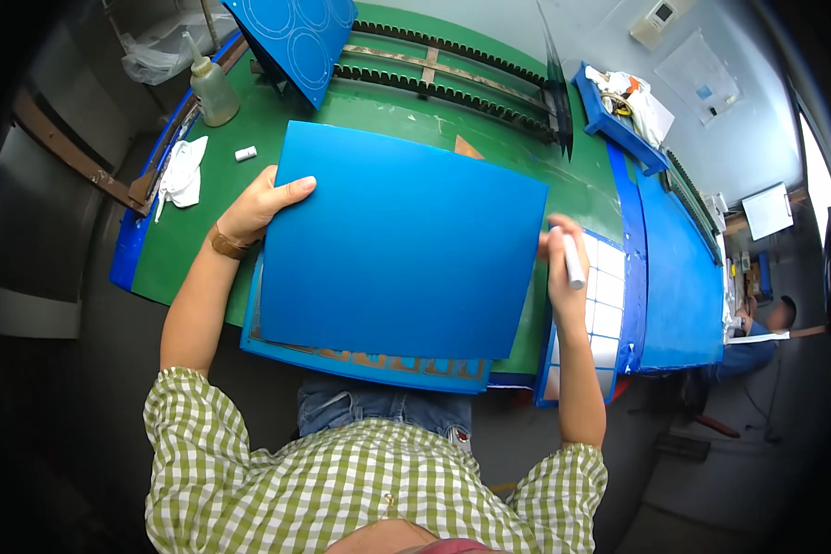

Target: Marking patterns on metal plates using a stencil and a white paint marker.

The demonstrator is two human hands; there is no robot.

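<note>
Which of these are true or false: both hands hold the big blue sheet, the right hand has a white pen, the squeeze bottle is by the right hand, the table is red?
1. Both hands hold the blue sheet: true; left hand and right hand grip opposite edges.
2. The right hand also holds a white marker: true.
3. The squeeze bottle stands by the right hand: false; it is far left, beyond the left hand.
4. The table is red: false; it is green.
</note>
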